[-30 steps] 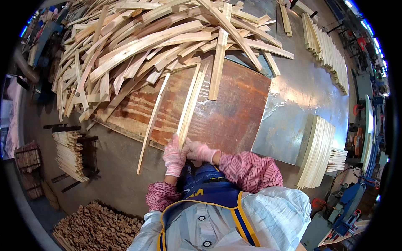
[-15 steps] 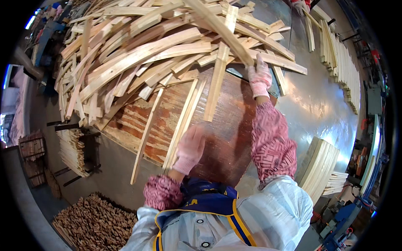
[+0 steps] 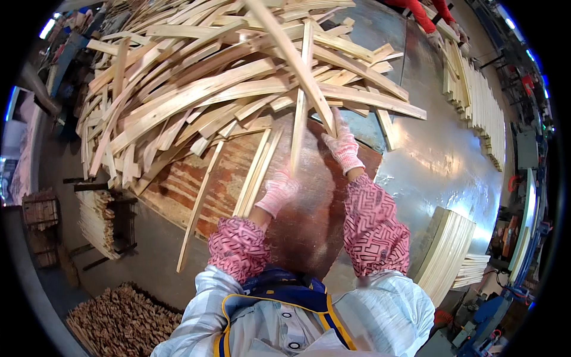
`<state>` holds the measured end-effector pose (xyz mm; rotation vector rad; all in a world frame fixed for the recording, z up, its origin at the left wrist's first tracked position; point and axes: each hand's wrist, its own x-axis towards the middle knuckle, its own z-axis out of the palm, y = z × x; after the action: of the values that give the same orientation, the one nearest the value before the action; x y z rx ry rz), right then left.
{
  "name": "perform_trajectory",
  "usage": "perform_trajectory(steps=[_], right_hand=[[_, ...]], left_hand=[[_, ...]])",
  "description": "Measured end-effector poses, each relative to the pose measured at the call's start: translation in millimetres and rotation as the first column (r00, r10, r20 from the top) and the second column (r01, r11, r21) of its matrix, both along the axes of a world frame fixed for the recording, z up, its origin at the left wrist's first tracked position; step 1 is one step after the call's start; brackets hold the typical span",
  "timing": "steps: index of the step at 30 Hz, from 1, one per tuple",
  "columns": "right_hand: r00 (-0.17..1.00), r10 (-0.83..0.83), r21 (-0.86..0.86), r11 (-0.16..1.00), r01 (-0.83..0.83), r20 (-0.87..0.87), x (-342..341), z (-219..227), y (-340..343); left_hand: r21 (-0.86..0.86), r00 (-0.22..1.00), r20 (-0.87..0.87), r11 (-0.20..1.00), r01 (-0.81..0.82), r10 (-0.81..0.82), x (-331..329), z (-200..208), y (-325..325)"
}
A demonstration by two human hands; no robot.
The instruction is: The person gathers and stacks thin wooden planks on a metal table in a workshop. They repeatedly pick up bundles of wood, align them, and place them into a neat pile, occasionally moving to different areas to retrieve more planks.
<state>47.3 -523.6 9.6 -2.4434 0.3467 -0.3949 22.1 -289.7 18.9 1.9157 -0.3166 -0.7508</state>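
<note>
Workshop tabletop [image 3: 440, 156], wooden strips heaped [image 3: 193, 93] toward its far left corner.
My right hand [image 3: 342, 150] grips the near end of a long strip [image 3: 294, 68] slanting across the heap; my left hand [image 3: 281, 189], blurred, meets another strip [image 3: 299, 122], grip unclear. They look light, stiff, best held by their ends; no legible writing on them.

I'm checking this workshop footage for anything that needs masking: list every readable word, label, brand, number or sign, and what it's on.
No text can be read in this picture.
Blue apron: small yellow marks, too small and creased to read.
Blue machinery at lower right: too small and blurred to tell any lettering.
Wooden boards: no lettering visible.
</note>
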Motion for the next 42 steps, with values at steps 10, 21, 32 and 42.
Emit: perform_trajectory(steps=[10,21,32,42], right_hand=[[0.979,0.006,0.979,0.009,0.203,-0.203,-166.0,2.8,128.9],[0.593,0.608,0.531,0.781,-0.328,-0.528,-227.3,-31.6,258.6],[0.734,-0.590,0.792,0.245,0.560,-0.337,88.5,0.9,-41.0],[0.975,-0.220,-0.026,0.975,0.220,-0.010,-126.8,-82.0,85.1]], left_hand=[[-0.295,0.973,-0.196,0.939,-0.177,0.122,-117.8,21.3,128.0],[0.562,0.828,0.521,0.813,-0.150,-0.207,-162.2,-10.4,206.9],[0.721,0.801,0.496,0.673,-0.165,-0.335,-149.3,-3.3,179.3],[0.824,0.664,0.555,0.445,-0.351,-0.502,-13.9,38.1,188.9]])
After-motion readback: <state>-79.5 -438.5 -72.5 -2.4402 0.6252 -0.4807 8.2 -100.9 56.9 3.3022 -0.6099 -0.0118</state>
